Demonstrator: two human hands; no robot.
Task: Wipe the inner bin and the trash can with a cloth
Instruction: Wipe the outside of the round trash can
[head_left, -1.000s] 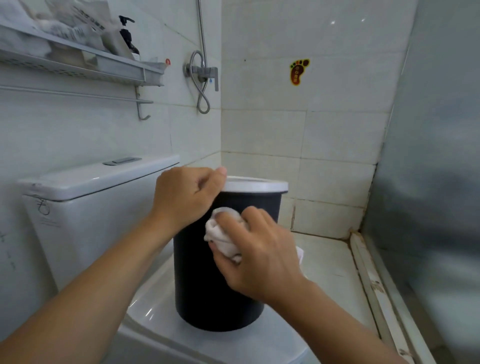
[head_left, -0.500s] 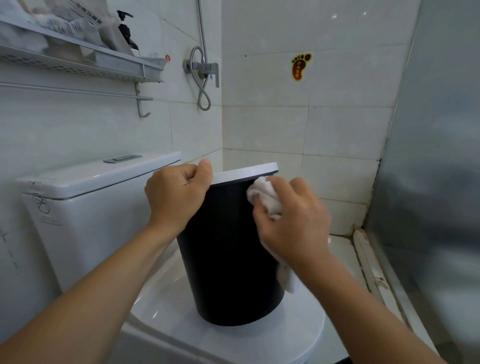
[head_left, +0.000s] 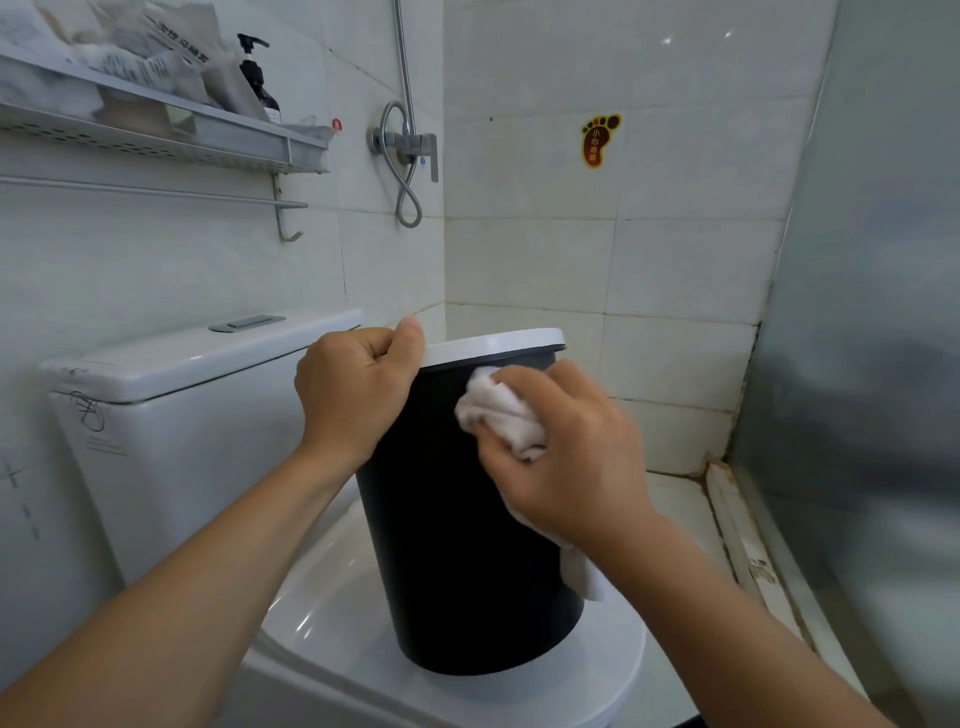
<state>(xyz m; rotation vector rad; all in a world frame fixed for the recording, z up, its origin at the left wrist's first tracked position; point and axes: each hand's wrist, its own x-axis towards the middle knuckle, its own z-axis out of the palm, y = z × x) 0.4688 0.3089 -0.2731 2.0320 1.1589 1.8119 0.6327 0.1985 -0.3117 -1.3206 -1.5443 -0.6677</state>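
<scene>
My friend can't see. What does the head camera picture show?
The right hand presses a white cloth against a black trash can standing on a closed toilet lid. The left hand grips the can's white rim.

Black trash can (head_left: 457, 561) with a white rim: round, matte, narrowing slightly toward its base, tipped a little to the left, standing on a closed white toilet lid (head_left: 332, 618). Held at the upper left edge by the left hand (head_left: 353, 389), thumb up against the white rim. Inner bin not distinguishable from the outer shell. White cloth (head_left: 501, 413): crumpled, bunched under the fingers of the right hand (head_left: 566, 457), pressed against the upper right part of the can's dark side just below the rim; a loose end hanging beneath the right wrist, beside the can's lower right side.
</scene>
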